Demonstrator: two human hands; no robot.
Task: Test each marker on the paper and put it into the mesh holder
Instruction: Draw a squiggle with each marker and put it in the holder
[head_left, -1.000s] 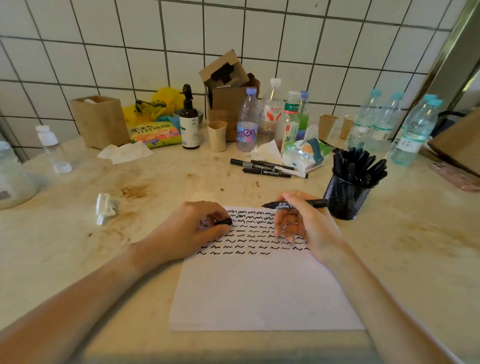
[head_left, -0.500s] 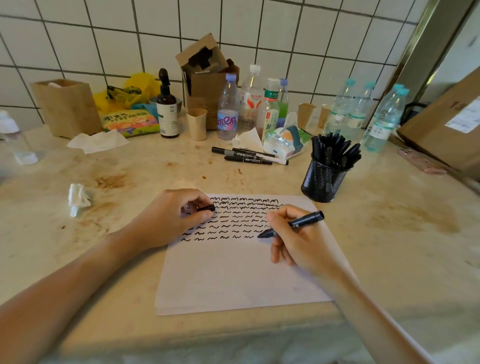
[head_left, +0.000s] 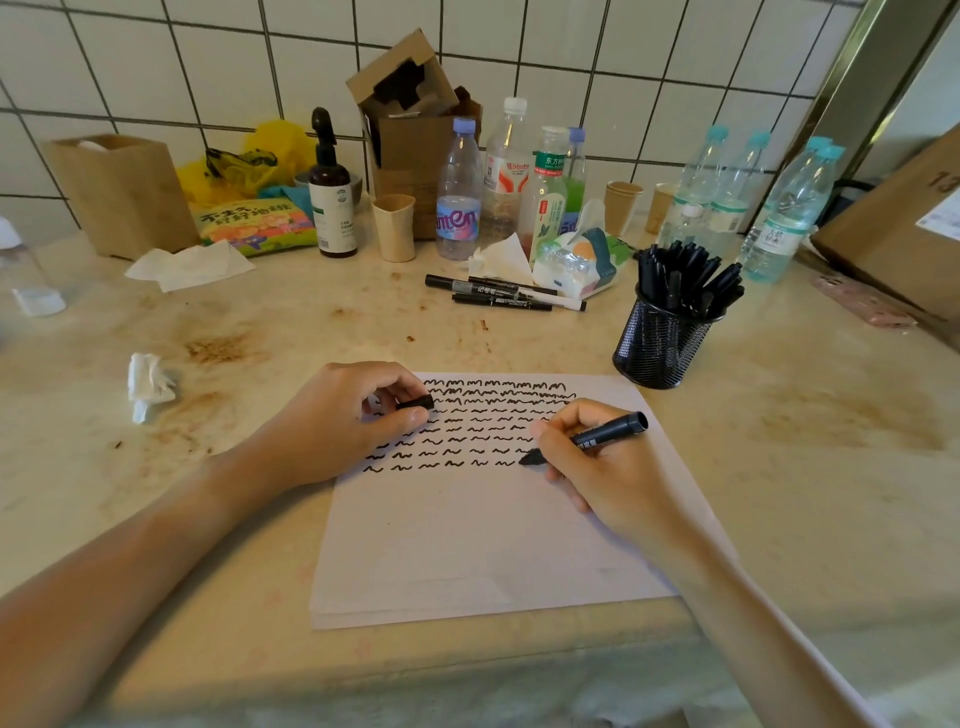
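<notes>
Stained counter (head_left: 779, 467), black marker (head_left: 597, 436) tip on squiggle-lined paper (head_left: 467, 545)

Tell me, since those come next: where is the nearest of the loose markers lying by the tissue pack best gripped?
Probably mid-barrel, pinched from above. The nearest loose marker lies flat, lengthwise left to right, close against the other loose markers behind it, so its front side and top are free. The tissue pack crowds the right end.

Bare stained beige tabletop (head_left: 779, 467) lay open between the white scribbled paper sheet (head_left: 467, 545) and the black mesh holder (head_left: 655, 347). Holder mouth was crowded with upright black markers (head_left: 685, 280). Behind it stood clear plastic water bottles (head_left: 779, 218); to its left lay three loose black markers (head_left: 498, 296).
</notes>
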